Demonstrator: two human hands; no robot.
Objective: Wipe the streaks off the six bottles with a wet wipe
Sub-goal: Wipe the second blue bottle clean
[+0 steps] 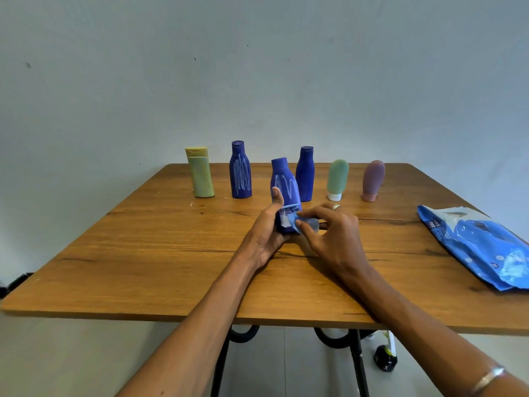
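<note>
My left hand (pixel 267 229) grips a dark blue bottle (pixel 283 184) with white streaks, held upright near the middle of the wooden table (pixel 143 253). My right hand (pixel 332 233) pinches a small crumpled wet wipe (pixel 306 223) against the bottle's lower part. Behind, in a row, stand a yellow-green bottle (pixel 200 174), a streaked dark blue bottle (pixel 240 171), a plain dark blue bottle (pixel 305 174), a pale green tube (pixel 337 179) on its white cap and a mauve tube (pixel 373 180).
A blue and white pack of wipes (pixel 481 245) lies at the table's right edge. A bare wall rises just behind the table. Below the front edge show black metal legs (pixel 356 359) and a small dark object (pixel 385 358) on the floor.
</note>
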